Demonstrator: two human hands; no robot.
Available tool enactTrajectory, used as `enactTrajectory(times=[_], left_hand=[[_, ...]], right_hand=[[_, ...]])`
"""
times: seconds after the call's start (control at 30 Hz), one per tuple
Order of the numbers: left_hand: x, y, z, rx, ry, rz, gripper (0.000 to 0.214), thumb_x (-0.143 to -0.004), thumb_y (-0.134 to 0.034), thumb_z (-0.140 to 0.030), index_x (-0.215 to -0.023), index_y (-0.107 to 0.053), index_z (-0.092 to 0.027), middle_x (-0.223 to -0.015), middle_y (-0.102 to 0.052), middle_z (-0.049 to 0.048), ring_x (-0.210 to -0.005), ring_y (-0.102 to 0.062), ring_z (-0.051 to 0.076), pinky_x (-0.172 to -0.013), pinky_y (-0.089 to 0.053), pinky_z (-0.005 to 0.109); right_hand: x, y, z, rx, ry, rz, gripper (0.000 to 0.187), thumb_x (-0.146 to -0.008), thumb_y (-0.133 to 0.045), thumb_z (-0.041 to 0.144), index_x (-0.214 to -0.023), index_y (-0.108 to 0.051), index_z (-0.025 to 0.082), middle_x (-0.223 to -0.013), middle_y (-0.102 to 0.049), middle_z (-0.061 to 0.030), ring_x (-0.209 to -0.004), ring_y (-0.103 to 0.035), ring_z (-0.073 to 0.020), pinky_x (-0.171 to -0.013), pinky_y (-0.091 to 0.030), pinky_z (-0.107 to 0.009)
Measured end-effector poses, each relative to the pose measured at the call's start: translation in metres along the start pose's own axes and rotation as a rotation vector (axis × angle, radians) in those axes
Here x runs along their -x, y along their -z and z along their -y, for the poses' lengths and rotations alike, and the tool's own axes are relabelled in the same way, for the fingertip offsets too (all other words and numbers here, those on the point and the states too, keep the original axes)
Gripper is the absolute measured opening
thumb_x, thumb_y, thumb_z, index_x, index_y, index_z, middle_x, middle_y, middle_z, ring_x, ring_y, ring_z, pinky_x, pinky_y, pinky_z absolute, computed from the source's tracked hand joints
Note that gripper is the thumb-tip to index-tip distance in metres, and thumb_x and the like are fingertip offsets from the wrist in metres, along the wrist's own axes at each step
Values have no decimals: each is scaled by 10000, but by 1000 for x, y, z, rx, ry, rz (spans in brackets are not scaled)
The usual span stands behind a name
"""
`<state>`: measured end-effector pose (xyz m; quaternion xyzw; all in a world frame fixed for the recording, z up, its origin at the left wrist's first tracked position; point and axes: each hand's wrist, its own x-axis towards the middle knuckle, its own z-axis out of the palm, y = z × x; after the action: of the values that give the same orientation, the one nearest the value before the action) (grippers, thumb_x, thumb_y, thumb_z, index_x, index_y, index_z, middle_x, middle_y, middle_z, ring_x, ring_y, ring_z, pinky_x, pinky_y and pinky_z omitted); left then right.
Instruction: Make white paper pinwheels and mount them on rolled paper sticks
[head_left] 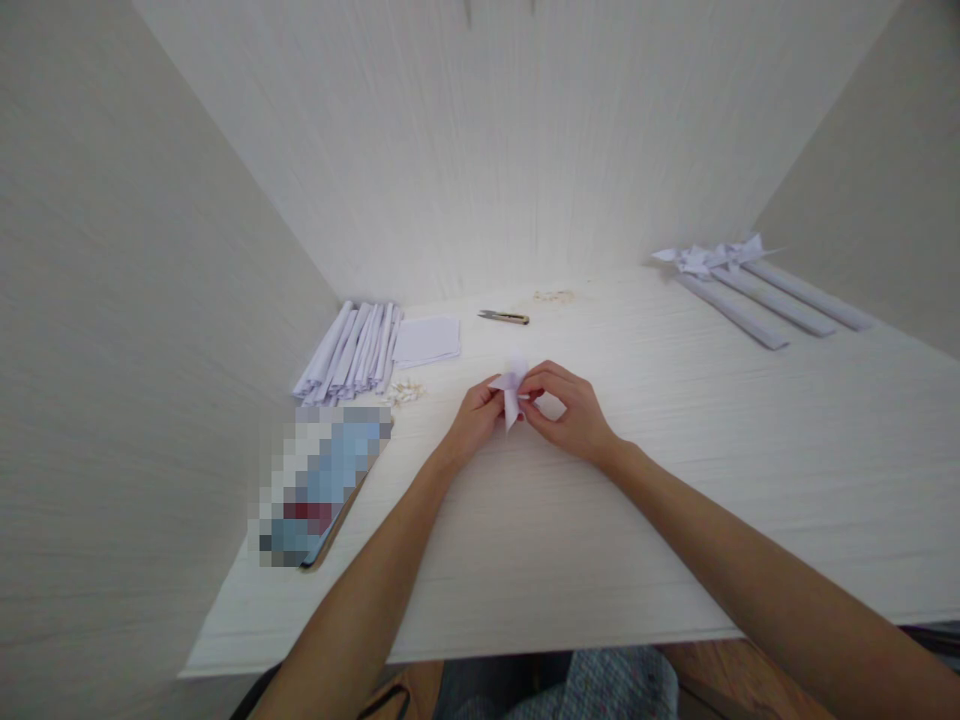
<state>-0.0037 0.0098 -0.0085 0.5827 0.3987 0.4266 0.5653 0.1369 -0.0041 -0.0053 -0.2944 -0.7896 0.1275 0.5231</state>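
A white folded-paper pinwheel [511, 384] is held up just above the table, between my two hands. My left hand [478, 418] grips it from the left side, with the fingers partly hidden behind the paper. From the right, the thumb and fingertips of my right hand [568, 408] pinch at its middle and edge. Whether a small piece also sits between those fingertips I cannot make out. Left of my left hand lies a small heap of tiny pale pieces [406, 392].
Rolled paper sticks [349, 348] lie at the left beside a stack of square paper sheets [427, 341]. Thread snips [504, 317] and more tiny pieces [553, 296] are behind my hands. Finished pinwheels on sticks [776, 297] rest at the far right. A blurred tablet-like device [330, 490] lies front left.
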Motion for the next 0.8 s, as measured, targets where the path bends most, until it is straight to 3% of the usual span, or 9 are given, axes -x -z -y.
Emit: enactTrajectory(times=[0.27,0.8], left_hand=[[1,-2,-6,-20,18,32,275,-617,-569,-393,-597,-623,-124,-588,-602,23,-631,-552,147,-542,-410,233],[2,-2,-5,-132,-26,36,206,-709,-492,-282,-665,-618,-124,-550,-544,-9,-543,-471,108,-540,-369,225]], right_hand=[[0,1,1,-10,-16,28,113,-700,-511,74,-738,-537,177,-699,-545,-23,-620,-494,-109,-568,-435,-248],[1,-1,-2,14,-42,49,137,-676,-483,56,-696,-505,190,-670,-509,-9,-599,-466,-109,-556,-413,-247]])
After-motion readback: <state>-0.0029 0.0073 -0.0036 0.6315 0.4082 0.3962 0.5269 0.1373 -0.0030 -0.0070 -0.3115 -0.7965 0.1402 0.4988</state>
